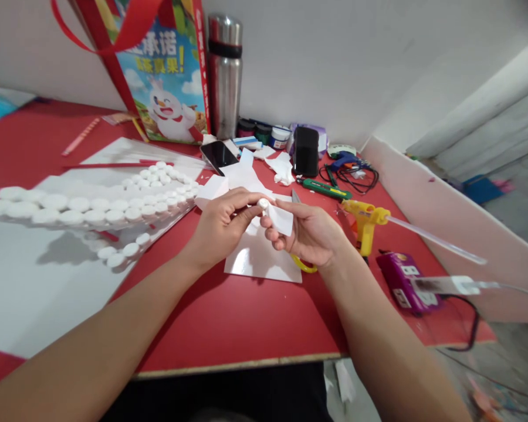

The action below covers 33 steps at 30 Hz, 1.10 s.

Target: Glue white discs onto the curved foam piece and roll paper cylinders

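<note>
Near the middle of the red table, my left hand (pixel 224 223) pinches the rolled end of a small white paper strip (pixel 280 219). My right hand (pixel 310 231) holds the same strip from the other side, its fingers curled behind the paper. Beneath both hands lies a larger white sheet (pixel 264 261), with cut pieces behind it. The yellow handle of scissors (pixel 305 266) shows under my right hand. At the left stands a structure of white round pieces (pixel 79 205) on a big white board (pixel 48 281).
A yellow glue gun (pixel 364 223) with a clear stick and a purple box (pixel 407 281) sit at the right. Behind are a green cutter (pixel 325 188), two phones, paint jars, a steel flask (pixel 225 76) and a printed bag (pixel 167 88). The table's front edge (pixel 246 364) is near.
</note>
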Available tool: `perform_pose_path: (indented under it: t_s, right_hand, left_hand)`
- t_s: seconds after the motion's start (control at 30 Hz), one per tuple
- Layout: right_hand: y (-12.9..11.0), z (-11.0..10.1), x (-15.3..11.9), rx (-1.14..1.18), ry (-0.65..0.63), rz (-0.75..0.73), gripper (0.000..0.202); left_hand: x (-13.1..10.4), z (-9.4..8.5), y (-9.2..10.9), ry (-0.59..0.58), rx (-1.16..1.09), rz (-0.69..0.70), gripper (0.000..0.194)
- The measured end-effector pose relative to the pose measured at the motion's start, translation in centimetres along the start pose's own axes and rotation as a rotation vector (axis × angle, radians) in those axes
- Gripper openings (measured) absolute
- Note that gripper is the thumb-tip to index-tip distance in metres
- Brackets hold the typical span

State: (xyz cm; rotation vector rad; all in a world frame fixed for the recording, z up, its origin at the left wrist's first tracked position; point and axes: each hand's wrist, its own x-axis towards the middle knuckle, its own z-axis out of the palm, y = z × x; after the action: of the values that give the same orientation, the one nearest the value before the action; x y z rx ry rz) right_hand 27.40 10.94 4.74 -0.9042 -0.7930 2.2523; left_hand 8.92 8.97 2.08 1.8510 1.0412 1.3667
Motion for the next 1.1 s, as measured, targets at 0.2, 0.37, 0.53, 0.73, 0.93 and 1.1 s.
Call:
perform_pose_path:
  t_s: [0.2,0.37,0.53,0.73,0.93,1.1]
  right_hand:
    - [0.3,0.0,-0.1,-0.031,-0.01,-0.078,0.015]
    - [0.6,0.2,-0.1,-0.175,0.075,-0.242,0.026]
    - [0.9,0.0,0.1,-0.404,0.201,-0.427,0.034]
    - [1.8,1.0,0.1,-0.694,0.421,-0.621,0.036]
    - [2.7,2.2,-0.3,-0.857,0.485,-0.776,0.024]
    - [3.0,2.2,-0.4,-0.874,0.466,-0.846,0.018]
  left_hand:
    - [-0.2,0.0,-0.2,0.009,-0.072,-0.081,0.02]
    - [-0.2,0.0,-0.7,0.023,-0.135,-0.177,0.025]
    - [-0.3,0.2,-0.7,0.033,-0.175,-0.214,0.024]
    - [-0.6,0.6,-0.5,0.085,-0.183,-0.231,0.021]
    - [-0.9,1.1,-0.1,0.153,-0.108,-0.136,0.019]
    - [-1.2,1.4,0.2,0.206,-0.03,-0.075,0.018]
